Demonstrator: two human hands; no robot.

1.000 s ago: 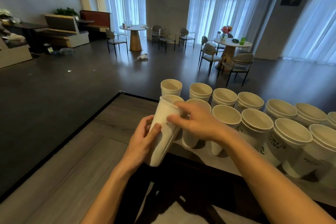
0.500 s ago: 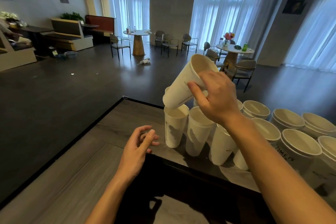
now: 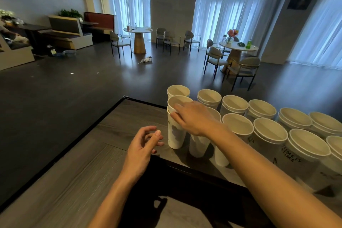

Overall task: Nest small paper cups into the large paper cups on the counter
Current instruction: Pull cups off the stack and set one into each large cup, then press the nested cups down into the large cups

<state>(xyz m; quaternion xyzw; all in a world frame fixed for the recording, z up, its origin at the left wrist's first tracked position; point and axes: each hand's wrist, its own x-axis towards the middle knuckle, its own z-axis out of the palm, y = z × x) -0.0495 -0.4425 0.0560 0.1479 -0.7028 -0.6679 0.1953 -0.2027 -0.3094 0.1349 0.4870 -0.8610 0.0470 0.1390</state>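
Note:
A white small paper cup (image 3: 178, 101) sits partly inside the leftmost front large paper cup (image 3: 175, 136) on the counter (image 3: 77, 168), its rim still above the large cup's rim. My right hand (image 3: 194, 117) grips the small cup at its near side, fingers curled over its wall. My left hand (image 3: 143, 144) hovers just left of the large cup with loosely curled fingers and holds nothing. Two rows of white cups (image 3: 236, 125) run to the right; several show a second rim inside.
The counter's black edge (image 3: 103, 118) runs along the left, with a drop to the dark floor beyond. A dark recessed area (image 3: 185, 187) lies below my arms. Printed large cups (image 3: 299, 153) crowd the right side. Café tables and chairs stand far behind.
My right hand lifted the small cup away from the left hand, tilted it high, then lowered it upright into the leftmost large cup. My left hand let go and stays beside the cup.

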